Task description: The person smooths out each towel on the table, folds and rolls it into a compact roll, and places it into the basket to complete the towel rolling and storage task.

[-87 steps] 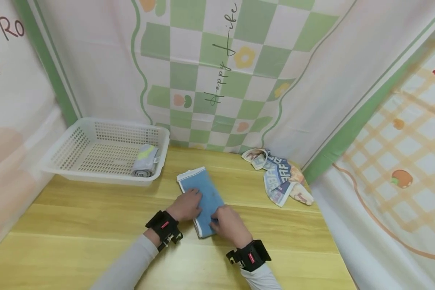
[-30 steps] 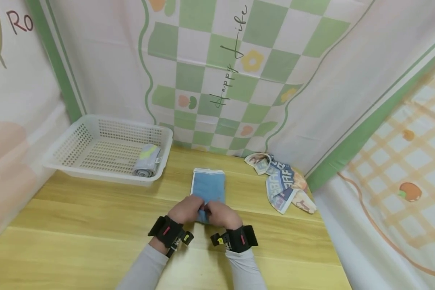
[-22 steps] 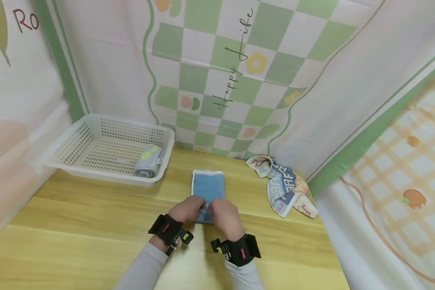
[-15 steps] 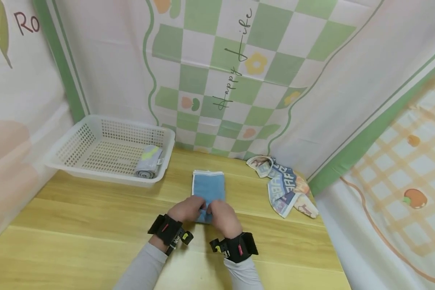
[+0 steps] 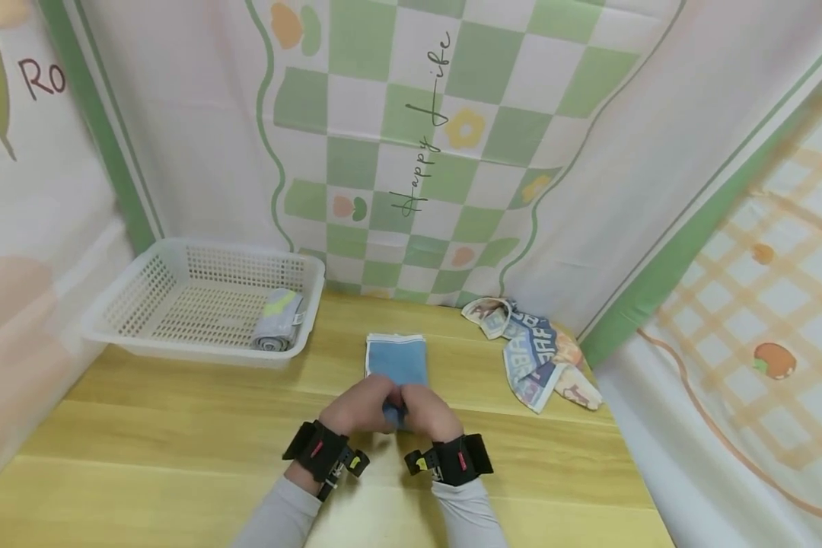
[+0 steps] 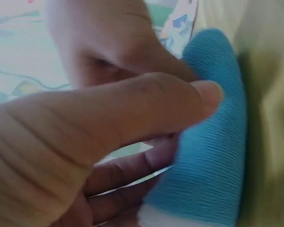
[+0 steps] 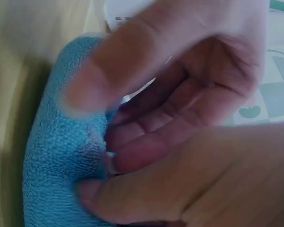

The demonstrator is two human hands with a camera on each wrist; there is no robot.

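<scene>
Left hand (image 5: 361, 407) — thumb and curled fingers pinching blue cloth (image 5: 397, 359) by its near end | right hand (image 5: 430, 412) — apparently pinching alongside, fingers mostly hidden

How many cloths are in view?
3: blue cloth in left hand and right hand, grey rolled cloth in the basket, crumpled patterned cloth at right; its folds may hide more.

Blue cloth (image 5: 397, 361): folded into a narrow layered strip, its surface finely ribbed to looped
White edging (image 5: 396, 336): along the far end and down the left side
Far end: flat on the tabletop (image 5: 199, 434), pointing away from the person
Near end: bent into a rounded fold, pinched by 2 hands, the left hand (image 5: 361, 405) and the right hand (image 5: 430, 412)
Underside: hidden
</scene>
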